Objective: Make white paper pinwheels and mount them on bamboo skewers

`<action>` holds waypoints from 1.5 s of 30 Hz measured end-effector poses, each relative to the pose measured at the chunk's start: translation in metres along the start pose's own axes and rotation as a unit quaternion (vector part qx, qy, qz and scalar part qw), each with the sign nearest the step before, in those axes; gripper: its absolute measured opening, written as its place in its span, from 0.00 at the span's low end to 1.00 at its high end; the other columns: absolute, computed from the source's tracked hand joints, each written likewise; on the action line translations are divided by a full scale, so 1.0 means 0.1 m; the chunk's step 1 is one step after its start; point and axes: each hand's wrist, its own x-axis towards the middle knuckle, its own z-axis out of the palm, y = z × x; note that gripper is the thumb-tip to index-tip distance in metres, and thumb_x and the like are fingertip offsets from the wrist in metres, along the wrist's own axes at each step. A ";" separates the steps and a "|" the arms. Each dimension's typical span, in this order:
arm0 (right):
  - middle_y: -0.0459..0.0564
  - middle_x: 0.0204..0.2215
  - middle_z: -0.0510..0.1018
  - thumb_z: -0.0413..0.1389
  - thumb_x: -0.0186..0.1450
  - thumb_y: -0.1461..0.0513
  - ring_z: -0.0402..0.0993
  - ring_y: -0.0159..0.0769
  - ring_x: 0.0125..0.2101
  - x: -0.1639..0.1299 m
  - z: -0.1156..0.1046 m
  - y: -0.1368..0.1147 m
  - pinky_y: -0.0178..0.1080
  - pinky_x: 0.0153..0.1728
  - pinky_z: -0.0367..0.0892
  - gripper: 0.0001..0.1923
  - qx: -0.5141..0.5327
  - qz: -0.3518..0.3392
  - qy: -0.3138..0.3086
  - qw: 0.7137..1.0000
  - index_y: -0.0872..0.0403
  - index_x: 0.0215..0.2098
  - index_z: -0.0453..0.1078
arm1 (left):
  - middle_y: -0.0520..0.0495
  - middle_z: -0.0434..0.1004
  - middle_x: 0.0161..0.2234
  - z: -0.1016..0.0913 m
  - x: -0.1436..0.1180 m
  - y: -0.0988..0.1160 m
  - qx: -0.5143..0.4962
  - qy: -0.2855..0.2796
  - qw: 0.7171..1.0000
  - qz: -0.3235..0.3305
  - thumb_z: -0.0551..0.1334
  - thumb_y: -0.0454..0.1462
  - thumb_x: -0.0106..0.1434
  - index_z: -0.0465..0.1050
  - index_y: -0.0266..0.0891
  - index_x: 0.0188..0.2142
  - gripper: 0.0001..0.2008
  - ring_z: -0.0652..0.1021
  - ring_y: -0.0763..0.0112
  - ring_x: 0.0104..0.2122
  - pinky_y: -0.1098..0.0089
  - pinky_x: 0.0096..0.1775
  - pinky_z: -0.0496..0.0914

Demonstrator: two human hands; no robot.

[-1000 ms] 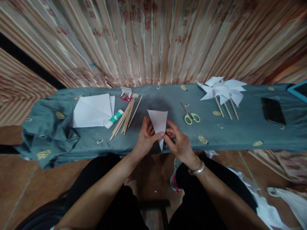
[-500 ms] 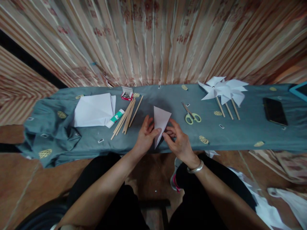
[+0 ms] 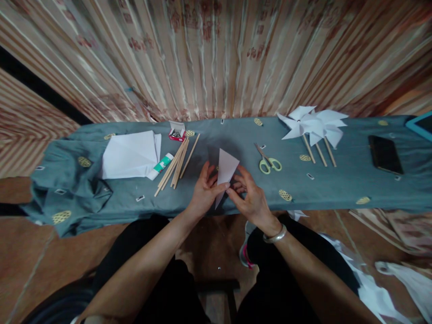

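head view:
paper: folded white triangle (image 3: 225,168), held just above the near edge of the table (image 3: 337,189), centre of frame
paper axis: long axis runs near-to-far, tilted slightly right at the top; sharp tip points down toward the person, wide edge faces the curtain (image 3: 216,54)
left hand (image 3: 205,192): thumb and fingers closed on the paper's left edge near the tip
right hand (image 3: 249,198): fingers pinched on the paper's right edge, level with the left hand; bracelet (image 3: 275,236) on the wrist
left of hands: bundle of wooden sticks (image 3: 175,165), glue stick (image 3: 161,165), stack of paper sheets (image 3: 130,154), small box of pins (image 3: 177,132)
right of hands: scissors (image 3: 268,162), near; pinwheels (image 3: 312,123) and phone (image 3: 384,154), well apart
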 end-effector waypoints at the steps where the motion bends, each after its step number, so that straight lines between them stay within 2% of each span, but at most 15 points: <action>1: 0.58 0.47 0.79 0.56 0.64 0.56 0.79 0.38 0.34 0.00 0.00 0.00 0.44 0.37 0.77 0.35 0.000 -0.001 0.000 1.000 0.55 0.66 0.52 | 0.35 0.49 0.69 0.01 -0.01 0.02 -0.021 0.006 1.000 -0.005 0.72 0.34 0.50 0.43 0.46 0.69 0.53 0.65 0.52 0.63 0.52 0.62 0.60; 6: 0.58 0.48 0.79 0.56 0.65 0.56 0.79 0.38 0.35 -0.01 0.00 0.01 0.44 0.37 0.77 0.34 -0.001 -0.009 0.002 1.000 0.53 0.66 0.52 | 0.35 0.50 0.68 0.06 -0.03 0.08 -0.083 0.026 0.996 -0.018 0.75 0.32 0.44 0.46 0.45 0.68 0.57 0.68 0.50 0.61 0.52 0.62 0.60; 14: 0.58 0.48 0.79 0.56 0.65 0.56 0.79 0.37 0.34 -0.01 -0.01 0.02 0.43 0.37 0.77 0.34 -0.006 -0.010 0.001 1.000 0.53 0.67 0.51 | 0.36 0.52 0.68 0.04 -0.02 0.07 -0.066 0.027 0.997 -0.013 0.73 0.34 0.46 0.48 0.45 0.67 0.53 0.71 0.54 0.58 0.55 0.59 0.64; 17: 0.60 0.53 0.75 0.56 0.65 0.57 0.78 0.42 0.42 0.00 -0.03 0.03 0.45 0.39 0.77 0.37 -0.037 -0.028 0.016 0.999 0.54 0.68 0.47 | 0.36 0.55 0.67 0.03 -0.03 0.10 -0.061 0.031 0.998 -0.012 0.71 0.35 0.50 0.49 0.44 0.67 0.49 0.74 0.57 0.56 0.56 0.58 0.66; 19: 0.63 0.60 0.67 0.55 0.66 0.58 0.71 0.47 0.55 0.00 -0.05 0.04 0.49 0.46 0.75 0.39 -0.090 -0.059 0.047 0.993 0.55 0.69 0.43 | 0.37 0.58 0.66 0.02 -0.03 0.12 -0.062 0.044 0.997 -0.011 0.69 0.35 0.50 0.50 0.43 0.66 0.46 0.74 0.59 0.55 0.57 0.57 0.67; 21: 0.65 0.66 0.57 0.53 0.66 0.60 0.57 0.51 0.64 0.01 -0.09 0.04 0.54 0.55 0.68 0.37 -0.170 -0.095 0.068 0.978 0.56 0.70 0.43 | 0.39 0.62 0.64 0.01 -0.03 0.16 -0.067 0.053 0.996 -0.008 0.67 0.35 0.50 0.54 0.43 0.65 0.43 0.73 0.59 0.55 0.59 0.54 0.70; 23: 0.64 0.69 0.51 0.50 0.67 0.64 0.46 0.53 0.68 0.00 -0.13 0.04 0.58 0.60 0.59 0.31 -0.263 -0.128 0.058 0.955 0.55 0.68 0.50 | 0.41 0.66 0.61 0.01 -0.03 0.19 -0.072 0.053 0.996 -0.007 0.66 0.35 0.49 0.60 0.44 0.61 0.39 0.74 0.60 0.53 0.61 0.49 0.72; 25: 0.63 0.68 0.52 0.49 0.67 0.68 0.43 0.55 0.69 -0.01 -0.16 0.04 0.60 0.61 0.54 0.26 -0.343 -0.156 0.024 0.926 0.55 0.64 0.59 | 0.44 0.70 0.58 0.01 -0.03 0.23 -0.078 0.049 0.996 -0.008 0.65 0.34 0.47 0.65 0.44 0.56 0.33 0.75 0.61 0.50 0.63 0.46 0.74; 31: 0.65 0.61 0.67 0.49 0.67 0.70 0.60 0.52 0.62 -0.03 -0.08 0.02 0.58 0.60 0.52 0.22 -0.428 -0.228 -0.048 0.873 0.61 0.59 0.64 | 0.49 0.78 0.43 -0.01 -0.05 0.23 -0.102 0.031 0.993 -0.042 0.64 0.33 0.44 0.68 0.41 0.45 0.25 0.78 0.62 0.42 0.62 0.43 0.75; 34: 0.62 0.56 0.73 0.49 0.68 0.69 0.68 0.47 0.54 -0.03 -0.04 0.03 0.53 0.58 0.56 0.19 -0.427 -0.254 -0.047 0.867 0.61 0.56 0.67 | 0.44 0.77 0.47 -0.06 -0.04 0.15 -0.072 -0.003 0.997 -0.040 0.63 0.35 0.48 0.66 0.40 0.50 0.27 0.78 0.58 0.46 0.57 0.46 0.74; 37: 0.59 0.51 0.78 0.49 0.68 0.69 0.71 0.44 0.49 -0.02 -0.02 0.05 0.49 0.56 0.59 0.15 -0.427 -0.272 -0.034 0.862 0.60 0.51 0.72 | 0.37 0.68 0.59 -0.17 -0.01 0.10 0.061 0.013 0.996 0.065 0.62 0.37 0.55 0.53 0.42 0.63 0.36 0.72 0.53 0.57 0.52 0.53 0.70; 39: 0.59 0.50 0.78 0.49 0.69 0.69 0.71 0.44 0.47 -0.02 -0.02 0.05 0.49 0.56 0.59 0.14 -0.431 -0.277 -0.030 0.858 0.60 0.49 0.72 | 0.36 0.53 0.68 -0.25 -0.01 0.12 0.223 0.046 0.953 0.200 0.61 0.35 0.59 0.44 0.44 0.68 0.41 0.61 0.53 0.65 0.50 0.59 0.64; 41: 0.59 0.49 0.79 0.49 0.69 0.69 0.71 0.44 0.47 -0.02 -0.01 0.05 0.49 0.56 0.59 0.14 -0.430 -0.281 -0.033 0.857 0.60 0.49 0.73 | 0.39 0.45 0.70 -0.32 -0.04 0.18 0.409 0.023 0.852 0.328 0.57 0.31 0.62 0.46 0.44 0.68 0.36 0.48 0.54 0.69 0.46 0.64 0.54; 43: 0.59 0.48 0.79 0.48 0.69 0.69 0.71 0.44 0.47 -0.01 -0.01 0.05 0.49 0.56 0.60 0.14 -0.424 -0.285 -0.040 0.859 0.60 0.47 0.74 | 0.44 0.51 0.70 -0.37 -0.09 0.24 0.547 -0.035 0.737 0.396 0.51 0.26 0.63 0.58 0.47 0.64 0.30 0.45 0.57 0.70 0.44 0.66 0.46; 45: 0.59 0.48 0.78 0.48 0.69 0.69 0.70 0.44 0.47 -0.01 -0.01 0.05 0.49 0.56 0.60 0.14 -0.416 -0.284 -0.048 0.863 0.60 0.47 0.74 | 0.47 0.58 0.67 -0.40 -0.14 0.26 0.620 -0.075 0.669 0.402 0.49 0.23 0.62 0.66 0.48 0.58 0.29 0.46 0.57 0.70 0.41 0.65 0.41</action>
